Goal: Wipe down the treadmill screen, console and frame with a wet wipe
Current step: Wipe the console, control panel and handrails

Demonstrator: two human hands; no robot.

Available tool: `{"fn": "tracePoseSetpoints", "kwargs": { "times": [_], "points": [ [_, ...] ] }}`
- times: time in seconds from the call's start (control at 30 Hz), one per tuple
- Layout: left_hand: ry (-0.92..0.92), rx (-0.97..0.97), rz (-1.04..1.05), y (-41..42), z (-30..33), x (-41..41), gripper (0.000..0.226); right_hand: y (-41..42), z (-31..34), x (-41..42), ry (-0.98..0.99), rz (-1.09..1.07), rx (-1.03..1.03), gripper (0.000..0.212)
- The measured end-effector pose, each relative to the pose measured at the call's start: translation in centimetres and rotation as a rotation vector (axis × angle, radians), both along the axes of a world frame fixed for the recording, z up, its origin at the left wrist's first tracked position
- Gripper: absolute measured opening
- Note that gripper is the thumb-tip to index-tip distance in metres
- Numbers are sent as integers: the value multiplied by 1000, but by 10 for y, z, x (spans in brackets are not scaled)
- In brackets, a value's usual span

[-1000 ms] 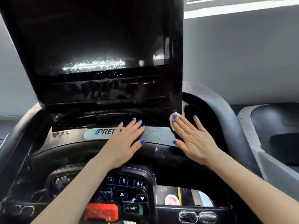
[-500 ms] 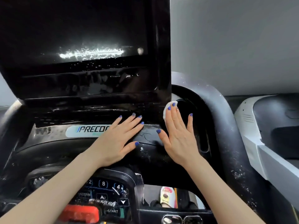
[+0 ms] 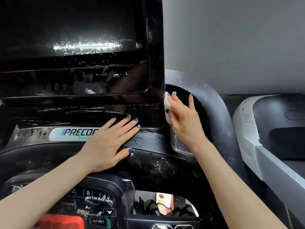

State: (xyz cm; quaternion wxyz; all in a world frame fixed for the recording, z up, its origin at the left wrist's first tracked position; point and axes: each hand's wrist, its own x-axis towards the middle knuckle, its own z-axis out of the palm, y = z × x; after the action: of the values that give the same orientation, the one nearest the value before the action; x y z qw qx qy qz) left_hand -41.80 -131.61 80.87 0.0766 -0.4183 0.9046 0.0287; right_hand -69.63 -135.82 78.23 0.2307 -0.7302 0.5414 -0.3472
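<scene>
The black treadmill screen (image 3: pixel 74 35) fills the upper left, with wet streaks glinting across its lower part. Below it runs the console (image 3: pixel 148 164) with a PRECOR label (image 3: pixel 72 133). My left hand (image 3: pixel 109 142) lies flat with straight fingers on the console just below the screen. My right hand (image 3: pixel 183 119) holds a white wet wipe (image 3: pixel 167 106) pressed against the screen's lower right side edge, thumb over the wipe, fingers spread behind it. The curved grey frame (image 3: pixel 217 109) arcs to the right of that hand.
A button panel (image 3: pixel 92 205) with a red stop key (image 3: pixel 61 220) and START key sits at the bottom left. A neighbouring machine's white and black housing (image 3: pixel 257 129) stands at the right. A grey wall rises behind. Shoes show through the gap below the console.
My right hand has lifted off the console top and turned onto the screen's right side edge with the wipe. My left hand stays flat in place. The view has shifted right.
</scene>
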Motion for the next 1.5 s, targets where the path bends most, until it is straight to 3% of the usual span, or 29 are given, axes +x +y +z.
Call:
{"fn": "tracePoseSetpoints", "kwargs": {
  "times": [0.17, 0.27, 0.5, 0.93, 1.17, 1.3, 1.5],
  "points": [
    [-8, -7, -1, 0, -1, 1, 67, -17, 3, -29, 385, -137, -531, 30],
    [-8, -12, -2, -1, -1, 1, 67, -37, -1, -45, 513, -228, -612, 31],
    [-18, -14, -6, -1, -1, 1, 67, -63, -19, -34, 632, 153, -535, 39],
    [-24, 23, 9, -2, 4, -1, 67, -23, -20, -43, 611, 243, -193, 54],
    [-36, 66, 8, -2, 4, 0, 69, 42, -28, -23, 502, 224, -246, 50],
    [52, 100, 10, 0, 9, 0, 71, 40, -18, -26, 548, 246, -221, 56],
    [154, 222, 120, 20, 20, 5, 90, 47, 1, -37, 579, 339, -195, 55]
  ]
}}
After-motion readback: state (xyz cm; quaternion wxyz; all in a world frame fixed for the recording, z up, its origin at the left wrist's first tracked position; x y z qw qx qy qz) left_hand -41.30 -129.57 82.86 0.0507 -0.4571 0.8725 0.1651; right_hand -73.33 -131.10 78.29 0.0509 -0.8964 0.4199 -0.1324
